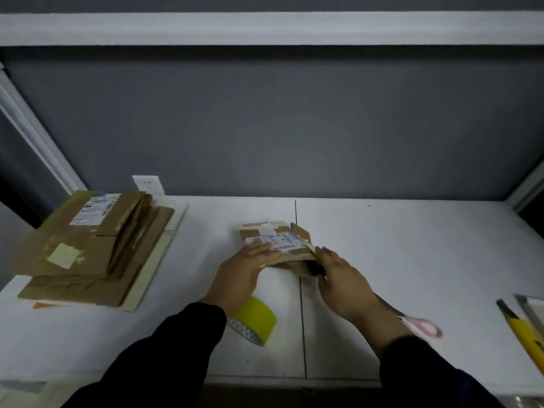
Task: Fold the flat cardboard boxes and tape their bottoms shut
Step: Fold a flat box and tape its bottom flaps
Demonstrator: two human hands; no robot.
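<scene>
You are facing a white table (412, 260) made of two tops. A thin dark seam (300, 304) runs from its back edge toward you, near the middle. Behind it stands a plain grey wall panel (265, 128), matte and flat, reaching up to a white shelf (265, 28) that crosses the whole view overhead. A white frame post (32, 119) slants up at your far left, and a second post (522, 188) at your far right. The light is dim and even — a soft shadow lies just under the shelf.
</scene>
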